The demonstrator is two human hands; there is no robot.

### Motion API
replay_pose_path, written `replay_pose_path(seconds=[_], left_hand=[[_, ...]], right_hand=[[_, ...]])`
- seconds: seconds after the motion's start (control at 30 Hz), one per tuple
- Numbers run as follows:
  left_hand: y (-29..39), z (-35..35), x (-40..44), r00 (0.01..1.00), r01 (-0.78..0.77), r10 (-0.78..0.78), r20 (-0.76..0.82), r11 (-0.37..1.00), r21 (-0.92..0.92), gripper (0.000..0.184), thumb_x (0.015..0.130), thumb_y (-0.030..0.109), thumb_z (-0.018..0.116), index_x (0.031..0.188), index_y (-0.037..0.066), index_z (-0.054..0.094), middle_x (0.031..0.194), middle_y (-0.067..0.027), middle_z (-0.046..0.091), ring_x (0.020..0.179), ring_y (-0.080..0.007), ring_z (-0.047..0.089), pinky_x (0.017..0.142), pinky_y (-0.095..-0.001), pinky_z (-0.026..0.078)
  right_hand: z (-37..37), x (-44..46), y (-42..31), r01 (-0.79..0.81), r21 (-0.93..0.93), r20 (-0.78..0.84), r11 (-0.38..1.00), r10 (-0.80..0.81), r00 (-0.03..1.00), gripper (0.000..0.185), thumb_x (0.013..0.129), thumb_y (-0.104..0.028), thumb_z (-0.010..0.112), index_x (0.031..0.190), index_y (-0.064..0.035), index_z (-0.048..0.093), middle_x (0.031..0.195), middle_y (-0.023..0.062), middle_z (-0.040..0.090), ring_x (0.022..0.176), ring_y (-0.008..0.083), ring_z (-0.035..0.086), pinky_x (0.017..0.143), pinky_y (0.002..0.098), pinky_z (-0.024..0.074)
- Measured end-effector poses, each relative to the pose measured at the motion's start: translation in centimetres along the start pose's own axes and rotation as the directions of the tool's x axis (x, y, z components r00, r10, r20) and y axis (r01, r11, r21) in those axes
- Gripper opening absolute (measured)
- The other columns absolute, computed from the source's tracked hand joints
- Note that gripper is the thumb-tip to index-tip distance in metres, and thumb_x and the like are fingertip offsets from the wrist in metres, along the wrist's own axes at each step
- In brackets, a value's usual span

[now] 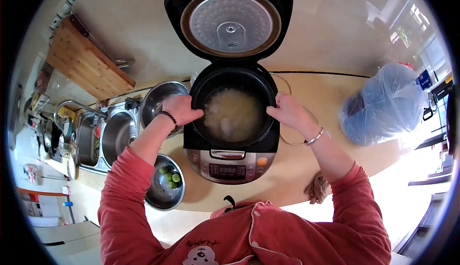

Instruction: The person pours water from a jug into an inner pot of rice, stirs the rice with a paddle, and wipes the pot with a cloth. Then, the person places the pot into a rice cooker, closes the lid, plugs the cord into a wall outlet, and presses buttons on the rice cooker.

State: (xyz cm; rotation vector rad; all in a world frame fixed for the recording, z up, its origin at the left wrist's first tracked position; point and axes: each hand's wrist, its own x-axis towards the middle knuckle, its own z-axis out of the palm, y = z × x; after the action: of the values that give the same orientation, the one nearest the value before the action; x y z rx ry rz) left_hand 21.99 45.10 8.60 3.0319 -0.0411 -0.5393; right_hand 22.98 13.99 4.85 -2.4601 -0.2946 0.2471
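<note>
A rice cooker (pixel 194 157) stands on the counter with its lid (pixel 230 21) raised. Inside it sits a dark inner pot (pixel 230 76) holding cloudy, yellowish liquid (pixel 232 112) with pale lumps in it. My left hand (pixel 181 109) grips the pot's left rim, thumb pointing inward over the edge. On the opposite side, my right hand (pixel 288 112) holds the right rim the same way. Both hands' other fingers are partly hidden. Whether the pot is lifted at all, I cannot tell.
Left of the cooker are a metal bowl (pixel 152 100), another bowl (pixel 165 200) with green fruits (pixel 171 176), and a double sink (pixel 117 133). A cutting board (pixel 88 61) leans behind. To the right lie a bulging plastic bag (pixel 383 107) and a brown cloth (pixel 316 188).
</note>
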Motion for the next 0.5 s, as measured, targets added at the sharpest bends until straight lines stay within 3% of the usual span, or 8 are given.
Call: replay_pose_path(seconds=[0.23, 0.27, 0.3, 0.33, 0.37, 0.43, 0.47, 0.5], left_hand=[[0.6, -4.2, -0.2, 0.996, 0.035, -0.025, -0.091, 0.993, 0.112, 0.045, 0.077, 0.05, 0.054, 0.09, 0.008, 0.065, 0.084, -0.0166, 0.064, 0.084, -0.0316, 0.062, 0.074, -0.0413, 0.049], [0.0, -5.4, 0.2, 0.902, -0.005, -0.015, -0.432, 0.999, -0.045, 0.039, 0.08, 0.045, 0.054, 0.087, 0.009, 0.064, 0.08, -0.0151, 0.064, 0.08, -0.0307, 0.063, 0.071, -0.0414, 0.049], [-0.4, -6.7, 1.0, 0.698, -0.096, -0.064, -0.713, 0.979, -0.182, 0.033, 0.083, 0.041, 0.055, 0.084, 0.009, 0.063, 0.076, -0.0137, 0.063, 0.075, -0.0298, 0.063, 0.067, -0.0415, 0.049], [0.0, -9.5, 1.3, 0.384, -0.19, 0.022, -0.923, 0.98, -0.056, 0.02, 0.085, 0.028, 0.057, 0.08, 0.009, 0.062, 0.067, -0.0099, 0.062, 0.059, -0.0287, 0.062, 0.056, -0.0411, 0.049], [1.8, -13.1, 0.2, 0.451, -0.195, -0.138, -0.882, 0.949, -0.248, 0.021, 0.085, 0.028, 0.059, 0.086, 0.007, 0.062, 0.078, -0.0122, 0.064, 0.072, -0.0282, 0.063, 0.065, -0.0418, 0.049], [1.3, -17.8, 3.0, 0.048, -0.331, 0.197, -0.979, 0.928, 0.171, 0.031, 0.086, 0.033, 0.057, 0.095, 0.004, 0.062, 0.096, -0.015, 0.062, 0.092, -0.0292, 0.059, 0.078, -0.0392, 0.047], [1.8, -18.8, 4.2, 0.047, -0.333, 0.197, -0.979, 0.927, 0.17, 0.031, 0.086, 0.033, 0.057, 0.095, 0.004, 0.062, 0.096, -0.015, 0.062, 0.092, -0.0292, 0.059, 0.078, -0.0392, 0.047], [2.6, -19.5, 5.3, 0.204, -0.348, 0.201, -0.958, 0.93, 0.12, 0.034, 0.087, 0.034, 0.055, 0.1, 0.003, 0.061, 0.103, -0.0155, 0.06, 0.098, -0.03, 0.056, 0.083, -0.0376, 0.044]], right_hand=[[-1.3, -0.6, -0.4, 0.042, -0.026, -0.046, 0.999, -0.043, 0.998, 0.039, 0.082, -0.037, 0.056, 0.078, 0.0013, 0.056, 0.07, 0.019, 0.06, 0.069, 0.0346, 0.059, 0.064, 0.0419, 0.0468], [-1.5, -1.1, -0.5, 0.015, 0.027, -0.085, 1.0, -0.013, 0.996, 0.039, 0.084, -0.038, 0.056, 0.078, 0.0004, 0.057, 0.07, 0.0175, 0.06, 0.067, 0.0336, 0.06, 0.062, 0.0411, 0.0468], [-1.7, -1.6, -0.2, 0.009, 0.025, -0.089, 1.0, -0.007, 0.996, 0.039, 0.084, -0.038, 0.056, 0.078, 0.0004, 0.057, 0.07, 0.0175, 0.06, 0.067, 0.0336, 0.06, 0.062, 0.0411, 0.0468], [-1.8, -2.3, 0.2, 0.055, 0.08, -0.146, 0.995, -0.042, 0.988, 0.036, 0.084, -0.036, 0.058, 0.078, -0.0001, 0.057, 0.069, 0.0161, 0.061, 0.065, 0.0314, 0.059, 0.06, 0.0395, 0.0465], [-1.8, -2.9, 0.4, 0.104, 0.132, -0.206, 0.986, -0.075, 0.976, 0.034, 0.084, -0.034, 0.059, 0.079, -0.0006, 0.058, 0.068, 0.0147, 0.061, 0.062, 0.0292, 0.059, 0.057, 0.0378, 0.0463], [-1.5, -4.9, 0.3, 0.09, 0.165, -0.161, 0.982, -0.063, 0.985, 0.031, 0.084, -0.031, 0.06, 0.081, -0.0008, 0.059, 0.066, 0.0138, 0.06, 0.059, 0.0271, 0.059, 0.055, 0.0363, 0.0458], [-1.3, -6.0, 0.3, 0.079, 0.197, -0.113, 0.977, -0.058, 0.992, 0.028, 0.083, -0.029, 0.062, 0.082, -0.0009, 0.059, 0.065, 0.013, 0.06, 0.057, 0.0249, 0.058, 0.054, 0.0347, 0.0454], [-0.6, -6.9, 0.5, 0.078, 0.195, -0.118, 0.978, -0.056, 0.991, 0.028, 0.083, -0.029, 0.062, 0.082, -0.0009, 0.059, 0.065, 0.013, 0.06, 0.057, 0.0249, 0.058, 0.054, 0.0347, 0.0454]])
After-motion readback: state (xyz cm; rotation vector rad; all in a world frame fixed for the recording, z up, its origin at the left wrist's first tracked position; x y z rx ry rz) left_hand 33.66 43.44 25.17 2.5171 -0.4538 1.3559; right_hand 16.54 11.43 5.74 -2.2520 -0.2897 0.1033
